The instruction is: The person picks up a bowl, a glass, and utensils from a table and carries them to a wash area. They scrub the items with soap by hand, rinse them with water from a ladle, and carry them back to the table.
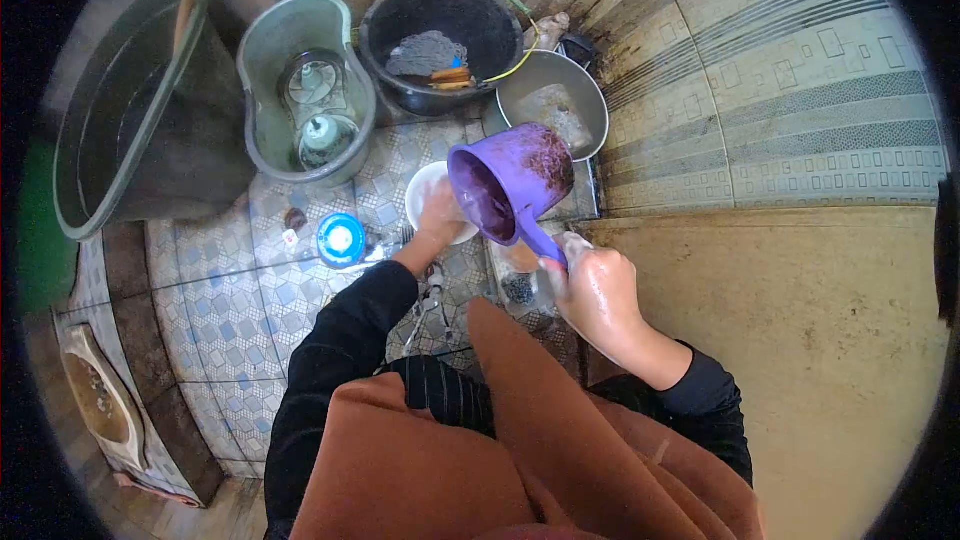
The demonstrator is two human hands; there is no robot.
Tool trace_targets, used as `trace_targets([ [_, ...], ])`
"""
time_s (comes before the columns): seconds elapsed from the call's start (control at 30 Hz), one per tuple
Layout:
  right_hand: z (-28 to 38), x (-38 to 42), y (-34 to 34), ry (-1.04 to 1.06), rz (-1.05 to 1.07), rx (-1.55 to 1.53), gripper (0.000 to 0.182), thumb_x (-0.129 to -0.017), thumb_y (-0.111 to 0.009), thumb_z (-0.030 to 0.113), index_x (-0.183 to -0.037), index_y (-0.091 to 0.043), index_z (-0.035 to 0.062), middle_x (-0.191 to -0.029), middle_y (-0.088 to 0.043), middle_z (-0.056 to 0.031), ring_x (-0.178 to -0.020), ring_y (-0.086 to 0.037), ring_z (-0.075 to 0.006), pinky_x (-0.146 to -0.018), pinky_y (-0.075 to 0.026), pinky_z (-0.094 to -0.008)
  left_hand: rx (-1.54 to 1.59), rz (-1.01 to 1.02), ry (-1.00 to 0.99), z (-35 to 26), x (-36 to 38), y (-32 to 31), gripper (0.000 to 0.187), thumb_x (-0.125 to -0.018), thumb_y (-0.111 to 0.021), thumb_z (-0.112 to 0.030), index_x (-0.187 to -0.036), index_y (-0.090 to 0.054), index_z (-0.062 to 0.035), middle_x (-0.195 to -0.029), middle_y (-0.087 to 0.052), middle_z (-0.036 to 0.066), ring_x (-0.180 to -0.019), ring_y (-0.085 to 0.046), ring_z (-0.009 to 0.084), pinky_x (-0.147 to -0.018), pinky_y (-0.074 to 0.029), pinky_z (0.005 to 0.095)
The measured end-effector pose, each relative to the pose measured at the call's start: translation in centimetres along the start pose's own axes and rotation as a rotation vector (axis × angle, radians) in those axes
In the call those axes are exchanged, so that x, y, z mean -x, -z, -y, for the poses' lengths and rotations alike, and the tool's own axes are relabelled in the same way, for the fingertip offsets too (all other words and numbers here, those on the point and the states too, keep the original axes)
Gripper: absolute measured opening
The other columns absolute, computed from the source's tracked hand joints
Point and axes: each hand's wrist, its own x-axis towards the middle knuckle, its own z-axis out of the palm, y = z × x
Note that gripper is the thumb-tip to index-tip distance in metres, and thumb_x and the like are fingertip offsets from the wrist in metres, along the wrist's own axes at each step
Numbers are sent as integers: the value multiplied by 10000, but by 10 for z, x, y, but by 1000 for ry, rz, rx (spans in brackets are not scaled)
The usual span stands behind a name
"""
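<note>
My right hand (pixel 603 292) is wet, with white suds on it, and is closed round the handle of a purple water dipper (pixel 535 168). The dipper is tilted, its mouth facing left toward a white bowl (pixel 418 186), and brown stains mark its underside. Inside the bowl is my left hand (pixel 438 212), its fingers blurred against the white inner wall. Just left of the bowl stands a round blue tub (pixel 342 241) with a bright white middle. Forks and spoons (pixel 433 292) lie on the tiles below my left wrist.
Along the back stand a tall dark bin (pixel 150 205), a grey-green bucket (pixel 258 140), a black bucket (pixel 400 100) with a grey cloth in it, and a metal pot (pixel 600 115). A tiled wall (pixel 760 90) bounds the right. A squat toilet (pixel 105 400) lies at lower left.
</note>
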Motion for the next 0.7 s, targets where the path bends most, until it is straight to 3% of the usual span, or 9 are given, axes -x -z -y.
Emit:
trace_targets([
  [0.07,-2,1,0,-15,-34,20,197,-709,-573,182,-800,-552,8,-633,-545,-198,-576,-538,-353,-513,-432,-400,-172,180,216,-60,-13,90,584,-683,-554,-394,-1153,-408,-80,-1220,-351,154,-1151,-275,359,-892,-294,443],
  [0.1,-4,1,1,-19,-32,20,197,-709,-573,182,-800,-552,8,-633,-545,-198,-576,-538,-353,-513,-432,-400,-203,445,121,-66,-13,113,515,-696,-511,-301,-1148,-420,-71,-1189,-388,176,-1144,-265,420,-853,-350,422],
  [0.13,-5,1,3,-27,-49,6,200,-707,-576,178,-807,-556,6,-647,-549,-197,-585,-541,-350,-523,-434,-395,-204,450,120,-57,-5,101,515,-696,-511,-301,-1148,-420,-71,-1189,-388,176,-1144,-265,420,-853,-350,422],
  [0.2,-7,0,5,-33,-68,-17,204,-705,-580,175,-813,-561,4,-661,-553,-195,-595,-544,-347,-533,-436,-390,-244,455,43,-43,1,87,328,-726,-464,-226,-1023,-528,-101,-982,-550,137,-888,-535,272,-847,-362,410],
  [0.33,-8,2,8,45,-196,-97,205,-716,-566,203,-711,-521,3,-533,-520,-187,-496,-531,-348,-458,-427,-413,-179,555,180,-47,-16,143,260,-711,-500,-208,-927,-575,-86,-748,-592,132,-659,-576,290,-674,-446,391],
  [0.4,-6,3,10,47,-214,-96,199,-714,-568,198,-716,-522,5,-532,-520,-186,-494,-530,-347,-456,-427,-412,-90,365,258,-50,-23,173,256,-685,-532,-168,-924,-582,-89,-683,-587,145,-635,-575,295,-566,-457,391],
  [0.47,-2,3,12,-29,-144,-49,205,-698,-583,168,-816,-563,2,-691,-565,-188,-602,-552,-338,-550,-444,-382,-31,331,335,-45,-22,183,257,-702,-561,-151,-941,-567,-55,-745,-606,127,-660,-587,241,-610,-457,343],
  [0.57,6,-1,12,-25,-171,-61,223,-703,-578,182,-833,-560,2,-693,-570,-183,-600,-556,-334,-552,-449,-378,1108,108,700,-35,-22,193,292,-756,-568,-232,-967,-553,-31,-857,-599,82,-746,-565,157,-684,-423,259],
  [0.7,15,-6,9,9,-191,-70,240,-710,-572,197,-847,-555,1,-692,-571,-180,-599,-557,-334,-551,-451,-378,1633,20,908,-54,-35,220,387,-825,-472,-291,-1116,-434,-38,-1040,-528,97,-889,-538,190,-788,-414,320],
])
